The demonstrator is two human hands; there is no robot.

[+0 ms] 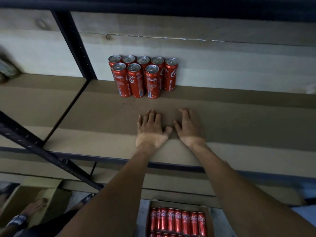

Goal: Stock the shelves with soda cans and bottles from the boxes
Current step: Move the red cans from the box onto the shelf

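Several tall red soda cans [142,76] stand upright in two rows at the back of a brown shelf board [106,115], against the pale wall. My left hand [151,129] and my right hand [189,126] lie flat side by side on the shelf, palms down, fingers straight, a short way in front of the cans and touching none of them. Both hands hold nothing. Below the shelf, an open cardboard box [177,203] on the floor holds several more red cans [177,221] lying on their sides.
A black metal upright [73,45] and a slanted black frame bar [42,151] stand at the left. The shelf's dark front edge [106,159] runs across below my wrists. An open cardboard box [32,199] and a foot in a sandal [25,214] are at bottom left.
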